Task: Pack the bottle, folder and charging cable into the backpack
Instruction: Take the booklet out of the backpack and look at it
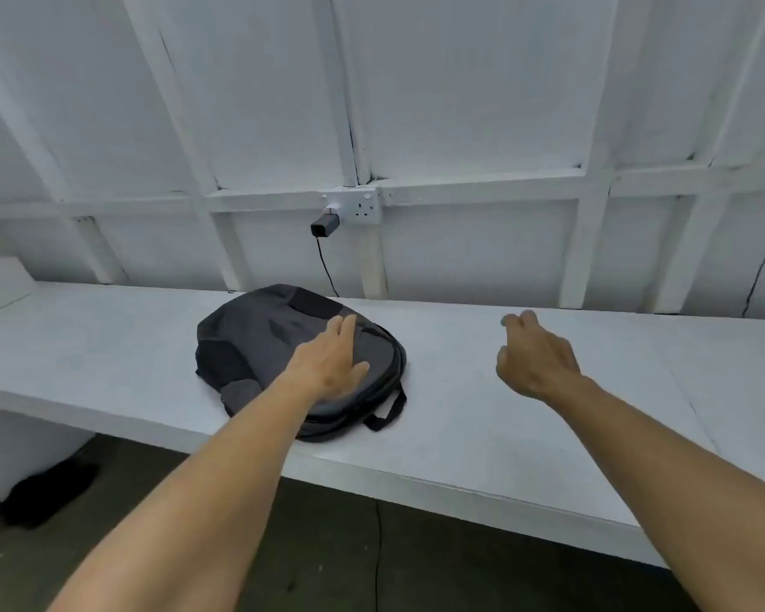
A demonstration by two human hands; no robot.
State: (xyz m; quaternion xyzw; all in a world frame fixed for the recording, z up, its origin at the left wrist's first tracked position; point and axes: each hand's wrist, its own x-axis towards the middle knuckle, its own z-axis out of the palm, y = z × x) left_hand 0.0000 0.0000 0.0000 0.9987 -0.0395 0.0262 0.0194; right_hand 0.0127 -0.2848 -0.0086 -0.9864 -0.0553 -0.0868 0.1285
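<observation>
Our left hand (327, 368) lies flat, grip apart, over the backpack (257, 342); our right hand (535, 360) hovers loosely curled, empty, above the counter (482, 417)

Colour record: grey and black backpack on white bench

Backpack (257, 342): dark grey fabric with black panels at its far end and left side, a lighter grey patch near its front left, black carry handle (389, 410). Bench top (526, 417): white, unpatterned. Wall (460, 103): white panels and framing with dark cracks. Socket plate (357, 206): white. Plugged-in adapter (324, 225) and its cable (325, 269): black. Floor (327, 545): dark olive-grey.
</observation>
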